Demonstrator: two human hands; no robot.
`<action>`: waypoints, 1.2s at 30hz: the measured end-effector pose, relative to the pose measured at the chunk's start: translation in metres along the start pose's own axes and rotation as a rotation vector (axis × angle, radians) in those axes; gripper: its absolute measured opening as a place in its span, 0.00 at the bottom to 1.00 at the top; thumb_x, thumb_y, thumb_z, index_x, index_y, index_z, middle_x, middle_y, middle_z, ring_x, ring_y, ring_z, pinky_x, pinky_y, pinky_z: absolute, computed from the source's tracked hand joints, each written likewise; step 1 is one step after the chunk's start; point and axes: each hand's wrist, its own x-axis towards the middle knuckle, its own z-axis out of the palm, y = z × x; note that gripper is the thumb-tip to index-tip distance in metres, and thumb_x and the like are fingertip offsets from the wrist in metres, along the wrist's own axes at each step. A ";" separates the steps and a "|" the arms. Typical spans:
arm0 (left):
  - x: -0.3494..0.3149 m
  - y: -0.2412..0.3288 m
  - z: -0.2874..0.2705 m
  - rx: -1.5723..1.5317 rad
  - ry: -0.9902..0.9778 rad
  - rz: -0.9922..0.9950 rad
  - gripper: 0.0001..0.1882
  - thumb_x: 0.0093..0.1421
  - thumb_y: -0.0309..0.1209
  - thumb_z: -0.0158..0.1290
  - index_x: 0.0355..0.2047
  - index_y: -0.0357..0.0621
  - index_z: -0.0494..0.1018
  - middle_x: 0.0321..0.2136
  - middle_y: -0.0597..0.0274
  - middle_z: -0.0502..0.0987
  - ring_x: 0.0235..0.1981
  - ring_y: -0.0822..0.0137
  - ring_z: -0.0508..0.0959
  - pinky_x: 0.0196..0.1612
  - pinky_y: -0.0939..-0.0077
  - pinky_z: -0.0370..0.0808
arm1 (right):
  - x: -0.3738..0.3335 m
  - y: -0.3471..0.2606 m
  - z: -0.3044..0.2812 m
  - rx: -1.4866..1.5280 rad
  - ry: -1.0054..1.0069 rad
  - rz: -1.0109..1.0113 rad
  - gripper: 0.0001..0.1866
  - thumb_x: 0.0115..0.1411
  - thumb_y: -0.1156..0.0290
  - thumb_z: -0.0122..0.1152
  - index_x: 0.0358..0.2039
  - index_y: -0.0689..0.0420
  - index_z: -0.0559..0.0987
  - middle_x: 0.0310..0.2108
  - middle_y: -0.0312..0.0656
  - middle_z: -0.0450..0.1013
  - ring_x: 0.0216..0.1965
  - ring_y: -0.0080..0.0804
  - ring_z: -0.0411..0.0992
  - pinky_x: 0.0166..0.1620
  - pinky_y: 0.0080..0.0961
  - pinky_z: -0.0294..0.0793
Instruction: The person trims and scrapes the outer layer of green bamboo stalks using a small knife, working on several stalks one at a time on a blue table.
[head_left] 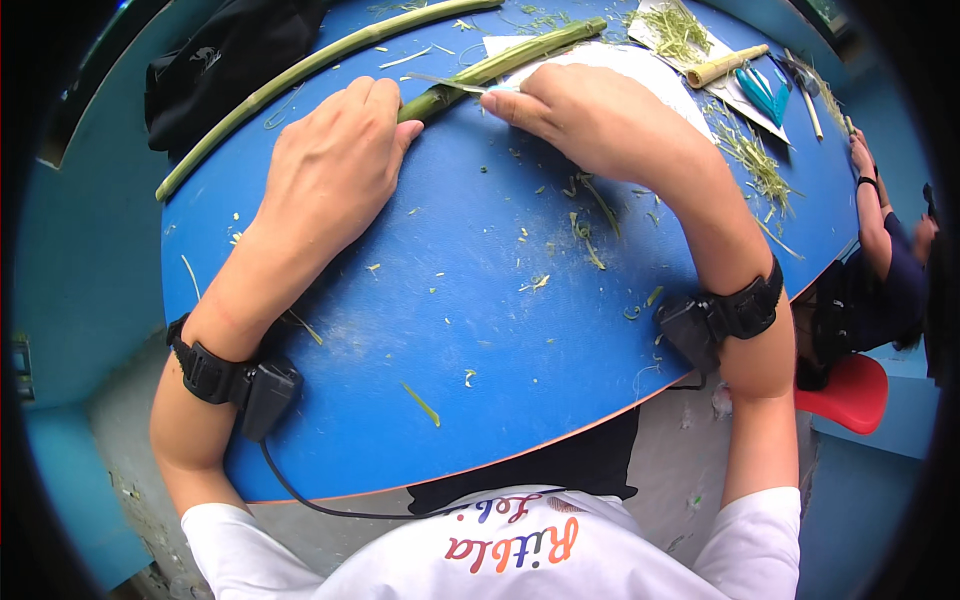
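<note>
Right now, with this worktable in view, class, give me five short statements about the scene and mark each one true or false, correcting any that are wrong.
1. The left hand grips the green stalk. True.
2. The right hand is empty. False: the right hand holds a thin-bladed tool against the green stalk.
3. The tabletop is yellow. False: the tabletop is blue.
4. The long stalk beyond the left hand lies on the tabletop, apart from both hands. True.
5. The teal tool lies at the table's left end. False: the teal tool lies toward the far right.
</note>
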 end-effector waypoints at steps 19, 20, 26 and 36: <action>0.002 -0.007 0.002 0.065 0.041 -0.026 0.12 0.61 0.34 0.51 0.25 0.39 0.70 0.24 0.55 0.71 0.29 0.56 0.76 0.32 0.64 0.74 | -0.004 -0.004 0.004 -0.045 0.027 -0.047 0.29 0.65 0.50 0.45 0.23 0.66 0.76 0.22 0.58 0.72 0.29 0.56 0.73 0.37 0.45 0.71; 0.001 -0.009 0.002 0.055 0.064 -0.013 0.12 0.61 0.34 0.51 0.25 0.39 0.69 0.24 0.54 0.71 0.29 0.55 0.76 0.32 0.63 0.74 | -0.005 -0.006 0.003 0.032 -0.004 -0.052 0.30 0.65 0.49 0.45 0.22 0.67 0.74 0.21 0.59 0.70 0.28 0.58 0.71 0.36 0.46 0.68; 0.002 -0.013 0.004 0.036 0.101 0.016 0.12 0.61 0.33 0.51 0.24 0.39 0.69 0.24 0.54 0.72 0.28 0.55 0.76 0.31 0.63 0.74 | -0.007 -0.013 0.004 -0.074 0.012 -0.032 0.31 0.65 0.49 0.45 0.22 0.68 0.75 0.21 0.59 0.71 0.29 0.57 0.71 0.36 0.45 0.69; 0.000 -0.012 -0.001 0.045 0.057 -0.013 0.12 0.61 0.34 0.51 0.26 0.38 0.68 0.25 0.54 0.72 0.29 0.54 0.76 0.31 0.62 0.74 | 0.016 0.040 -0.013 -0.016 -0.043 0.239 0.33 0.66 0.47 0.41 0.20 0.66 0.74 0.17 0.51 0.71 0.22 0.43 0.75 0.31 0.38 0.73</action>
